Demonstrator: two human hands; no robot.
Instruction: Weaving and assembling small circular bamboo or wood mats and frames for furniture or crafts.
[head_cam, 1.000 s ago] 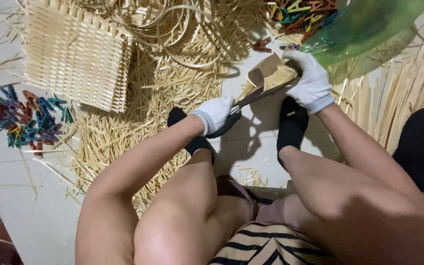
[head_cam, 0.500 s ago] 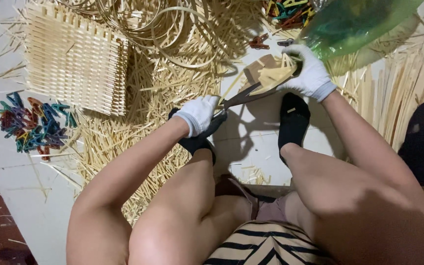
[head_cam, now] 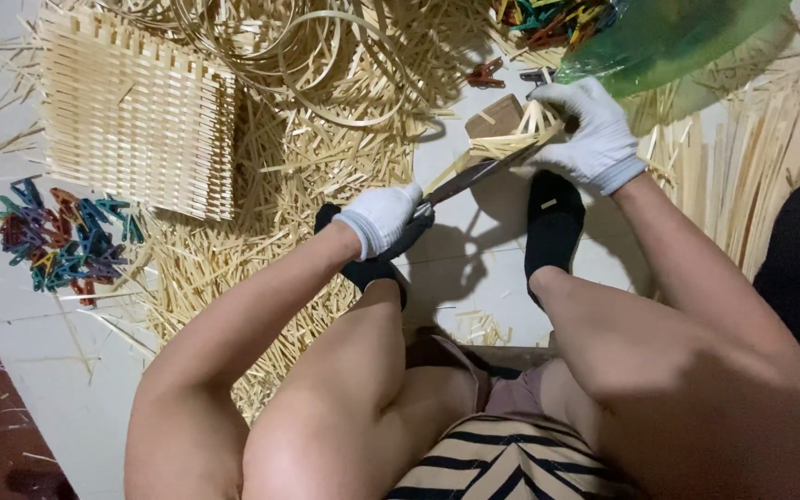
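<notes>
My left hand (head_cam: 381, 218), in a white glove, grips the handle of a dark-bladed knife (head_cam: 460, 181) whose blade runs up and right. My right hand (head_cam: 588, 131), also gloved, holds a small bundle of pale bamboo strips (head_cam: 511, 141) against a wooden block (head_cam: 493, 116). The blade tip meets the strips just below that hand. Both feet in black socks (head_cam: 553, 231) rest on the white floor between my knees.
A flat woven bamboo panel (head_cam: 136, 116) lies at upper left beside a heap of coloured clothes pegs (head_cam: 57, 243). Coiled bamboo hoops (head_cam: 317, 46) and loose splinters cover the floor. A green plastic bag (head_cam: 678, 37) and more pegs (head_cam: 548, 18) sit at top right.
Both hands shifted slightly; the knife blade now lies against the strips held at the block, and the view has drifted a little.
</notes>
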